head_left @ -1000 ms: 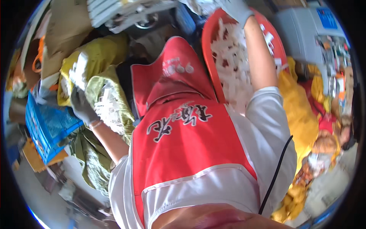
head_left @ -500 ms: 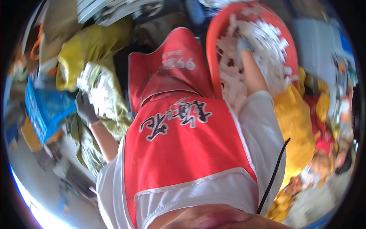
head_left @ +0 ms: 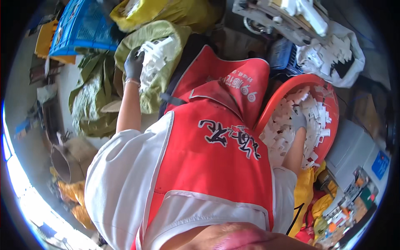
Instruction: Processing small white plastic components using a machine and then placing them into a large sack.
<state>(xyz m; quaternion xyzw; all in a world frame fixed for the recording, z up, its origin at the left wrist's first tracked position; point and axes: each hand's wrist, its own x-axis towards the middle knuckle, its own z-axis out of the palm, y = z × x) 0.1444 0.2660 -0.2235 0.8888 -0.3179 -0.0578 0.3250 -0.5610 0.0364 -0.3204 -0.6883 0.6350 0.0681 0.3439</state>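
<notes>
My left hand (head_left: pixel 134 66), in a grey glove with dark fingertips, is at the left side of the open mouth of a green woven sack (head_left: pixel 177 35). Its fingers curl beside the white plastic pieces (head_left: pixel 158 58) inside; what they grip is hidden. Over on the right, a large red basin (head_left: pixel 331 137) holds a heap of small white plastic pieces (head_left: pixel 314 110). My right hand (head_left: pixel 298 119), also gloved in grey, reaches into this heap. Its fingers blend with the bright pieces, so their pose is unclear.
Behind the green sack lies a yellow sack (head_left: pixel 175 11), with a blue crate (head_left: pixel 85 31) to its left. A machine (head_left: pixel 283 18) stands at the far right above a white bag (head_left: pixel 354 46) of white pieces. A grey box (head_left: pixel 350 146) stands right of the basin.
The view has turned, so sack and basin sit farther right in the picture. My left hand stays by the sack's mouth and my right hand stays among the pieces in the basin.
</notes>
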